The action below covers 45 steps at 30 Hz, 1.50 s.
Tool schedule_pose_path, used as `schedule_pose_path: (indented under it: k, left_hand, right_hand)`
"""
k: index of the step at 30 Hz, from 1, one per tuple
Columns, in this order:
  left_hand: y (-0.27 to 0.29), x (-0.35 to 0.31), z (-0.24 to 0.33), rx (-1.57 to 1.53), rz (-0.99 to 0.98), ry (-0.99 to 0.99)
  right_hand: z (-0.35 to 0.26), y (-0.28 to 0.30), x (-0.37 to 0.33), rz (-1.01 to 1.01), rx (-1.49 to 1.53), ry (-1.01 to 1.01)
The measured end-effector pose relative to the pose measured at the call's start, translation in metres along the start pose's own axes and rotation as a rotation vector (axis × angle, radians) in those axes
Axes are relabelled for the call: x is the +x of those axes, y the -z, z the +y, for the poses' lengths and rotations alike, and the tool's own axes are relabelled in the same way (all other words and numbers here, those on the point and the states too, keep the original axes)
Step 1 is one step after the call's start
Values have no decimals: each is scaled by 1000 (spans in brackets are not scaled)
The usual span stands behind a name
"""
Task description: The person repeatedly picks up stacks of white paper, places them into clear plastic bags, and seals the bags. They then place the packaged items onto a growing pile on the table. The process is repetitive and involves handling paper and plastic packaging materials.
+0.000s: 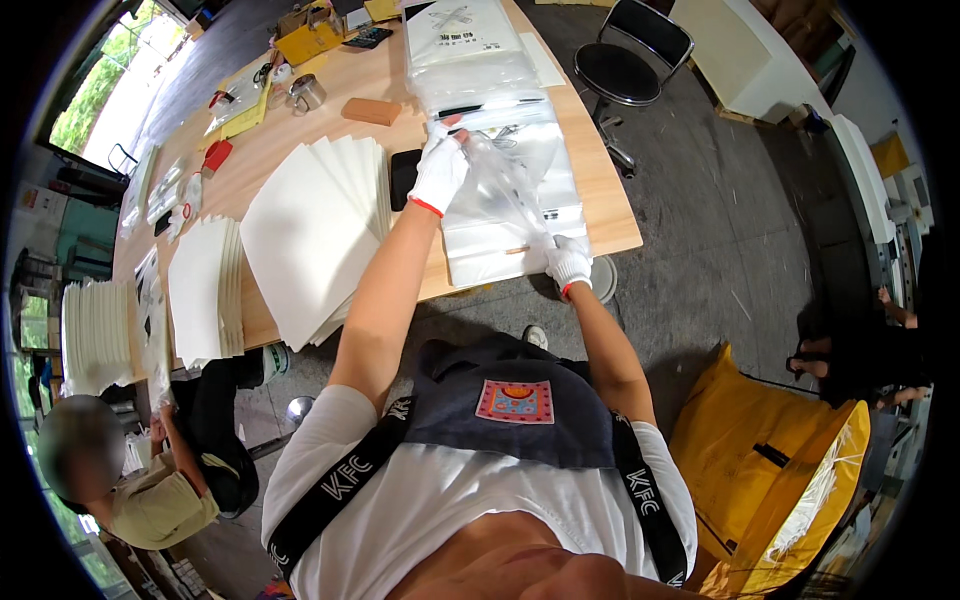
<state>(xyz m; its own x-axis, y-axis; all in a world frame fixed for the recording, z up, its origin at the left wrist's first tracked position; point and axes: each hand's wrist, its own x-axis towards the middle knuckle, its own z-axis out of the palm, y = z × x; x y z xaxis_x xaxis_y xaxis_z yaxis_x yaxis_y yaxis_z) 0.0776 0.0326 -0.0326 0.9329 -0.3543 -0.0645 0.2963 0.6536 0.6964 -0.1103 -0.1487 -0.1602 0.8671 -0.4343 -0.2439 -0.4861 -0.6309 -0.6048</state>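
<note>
A stack of clear plastic bags (505, 268) with dark print lies at the table's right end. My left hand (440, 172), in a white glove with a red cuff, is closed on the far part of a loose clear plastic bag (500, 182); its thumb and a fingertip show bare. The same bag runs creased and slanting toward me, to the table's near edge. There my right hand (570, 262), gloved the same way, is closed on its near corner. Left of my left hand lies a black phone (403, 178), beside a fanned stack of white sheets (318, 225).
More printed bags (465, 40) lie farther back. An orange-brown block (371, 110), a metal mug (307, 93) and a yellow box (308, 36) stand on the table (615, 215). A seated person (150, 500) works at left. A black chair (620, 72) and a yellow sack (730, 450) are right.
</note>
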Motion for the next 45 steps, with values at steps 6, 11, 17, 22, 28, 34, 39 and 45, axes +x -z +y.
schedule_pose_path:
  k: [6, 11, 17, 22, 28, 34, 39, 45]
  left_hand:
    - [-22, -19, 0, 939, -269, -150]
    - [-81, -40, 15, 1187, -317, -43]
    - [-58, -59, 19, 1655, -169, -623]
    - [-31, -161, 15, 1685, 21, -925]
    - [62, -266, 18, 1932, 80, -549]
    - [95, -277, 19, 2022, 205, -529]
    - [88, -279, 25, 1967, 272, -570]
    - [174, -345, 3, 714, 439, -85]
  right_hand:
    - [-84, 94, -26, -273, 339, 66]
    - [-126, 50, 47, 82, -60, 621]
    - [-121, 40, 75, -236, -248, 648]
    - [-109, 112, -3, -273, 37, 819]
    - [-179, 78, -82, -636, 407, 630]
    - [-248, -54, -55, -379, -157, 805]
    - [-280, -60, -46, -620, -26, 598]
    - [-245, 0, -98, -1022, 507, 137]
